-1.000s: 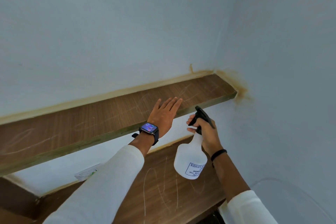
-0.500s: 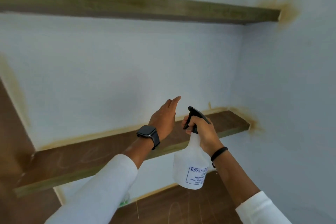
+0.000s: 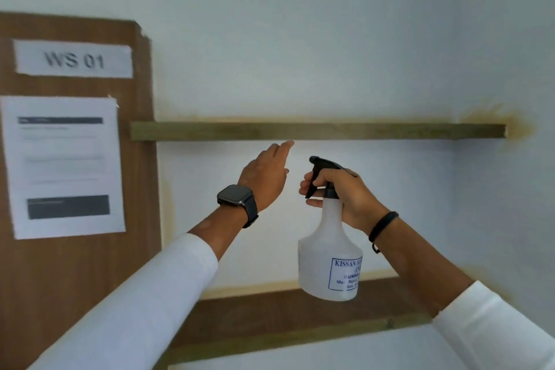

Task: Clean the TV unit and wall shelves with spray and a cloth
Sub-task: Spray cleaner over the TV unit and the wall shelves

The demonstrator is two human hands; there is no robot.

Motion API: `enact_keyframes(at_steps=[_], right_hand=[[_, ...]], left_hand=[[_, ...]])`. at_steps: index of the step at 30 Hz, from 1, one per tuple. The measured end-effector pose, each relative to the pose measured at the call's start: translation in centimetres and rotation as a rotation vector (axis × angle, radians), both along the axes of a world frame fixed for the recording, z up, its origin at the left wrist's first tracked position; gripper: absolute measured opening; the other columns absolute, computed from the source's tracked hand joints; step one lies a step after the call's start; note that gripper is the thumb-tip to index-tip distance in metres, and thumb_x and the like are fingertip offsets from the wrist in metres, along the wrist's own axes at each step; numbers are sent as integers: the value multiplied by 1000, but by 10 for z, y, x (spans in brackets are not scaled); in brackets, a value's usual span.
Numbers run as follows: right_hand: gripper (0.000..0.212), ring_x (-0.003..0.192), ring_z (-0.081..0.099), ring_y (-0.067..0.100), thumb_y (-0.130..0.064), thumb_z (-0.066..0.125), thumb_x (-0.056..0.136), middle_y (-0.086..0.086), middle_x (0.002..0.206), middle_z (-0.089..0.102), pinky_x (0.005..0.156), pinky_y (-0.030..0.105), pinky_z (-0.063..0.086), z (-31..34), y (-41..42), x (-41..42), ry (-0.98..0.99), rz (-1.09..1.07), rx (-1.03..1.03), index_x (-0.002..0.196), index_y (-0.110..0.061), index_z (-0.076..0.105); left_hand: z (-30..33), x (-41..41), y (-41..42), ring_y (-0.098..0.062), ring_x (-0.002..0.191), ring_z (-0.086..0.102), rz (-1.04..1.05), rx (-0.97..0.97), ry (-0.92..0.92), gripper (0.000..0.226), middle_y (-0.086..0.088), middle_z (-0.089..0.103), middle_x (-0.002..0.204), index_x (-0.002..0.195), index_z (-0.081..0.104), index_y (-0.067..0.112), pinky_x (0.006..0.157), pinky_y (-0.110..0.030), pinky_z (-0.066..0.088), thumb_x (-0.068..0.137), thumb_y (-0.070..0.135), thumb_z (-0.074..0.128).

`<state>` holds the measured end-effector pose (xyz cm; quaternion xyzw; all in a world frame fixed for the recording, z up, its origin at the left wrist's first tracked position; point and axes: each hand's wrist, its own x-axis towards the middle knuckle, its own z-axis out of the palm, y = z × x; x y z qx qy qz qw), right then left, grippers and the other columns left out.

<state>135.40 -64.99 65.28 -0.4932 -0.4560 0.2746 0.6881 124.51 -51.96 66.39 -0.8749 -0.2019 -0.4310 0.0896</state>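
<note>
The right hand point(image 3: 345, 198) is clamped round the neck of a translucent white plastic spray bottle with a black trigger head point(image 3: 329, 237), with fingers curled at the trigger. The left hand point(image 3: 265, 177) carries nothing: its fingers are straight and together, angled up toward the front edge of the upper wooden wall shelf point(image 3: 318, 131), with the fingertips just below that edge; contact cannot be confirmed.

Change noted: one second ago the left hand lay flat on the lower brown wooden shelf point(image 3: 300, 306) and the view looked down on its dusty top. Both hands have since risen, the view has lifted, and the upper shelf now sits at about eye level, seen edge-on. A brown wooden panel bearing a "WS 01" label and a printed sheet point(image 3: 75, 159) has come into sight at left.

Assessment: attention appears to have passed from the lower shelf to the upper one; spraying there looks to be the step in hand. No cloth is visible.

Bottle orientation: long axis near vertical, base down, hanging in air in front of the wall between the two shelves. The nozzle points left and slightly upward, toward the left hand and the wall beneath the upper shelf.
</note>
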Motion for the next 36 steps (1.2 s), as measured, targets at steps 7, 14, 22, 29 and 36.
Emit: enact_keyframes(at_steps=[7,14,22,29,36], right_hand=[[15,76,61,26,3,44,83,12,76,62,74,37,54,70,33,-37,-65,134,-12,83,-2,59],[14,64,56,27,6,43,78,14,70,56,64,32,46,103,69,-66,-209,137,-40,78,-3,54],[24,57,47,28,11,36,76,14,69,46,64,38,39,114,118,-111,-223,132,-59,62,-6,44],[27,56,43,26,14,33,75,12,68,43,55,32,40,118,161,-156,-234,153,-125,67,-9,42],[29,57,43,26,17,33,74,11,68,44,56,32,44,121,194,-187,-251,42,-73,63,-8,42]], left_hand=[[55,-44,18,-25,112,51,199,97,35,56,-5,44,133,143,22,19,81,-38,49,94,13,48],[79,-96,53,-23,104,49,452,161,113,51,-3,45,124,140,22,19,78,-34,44,95,11,44],[87,-165,99,-26,105,53,530,58,71,60,-8,52,127,145,16,17,85,-36,47,95,14,49],[82,-209,156,-21,102,54,449,-110,84,31,-7,56,118,122,50,12,86,-31,43,92,19,54],[101,-211,170,-22,99,54,328,-102,73,27,-9,56,111,108,64,4,83,-31,45,90,23,59]])
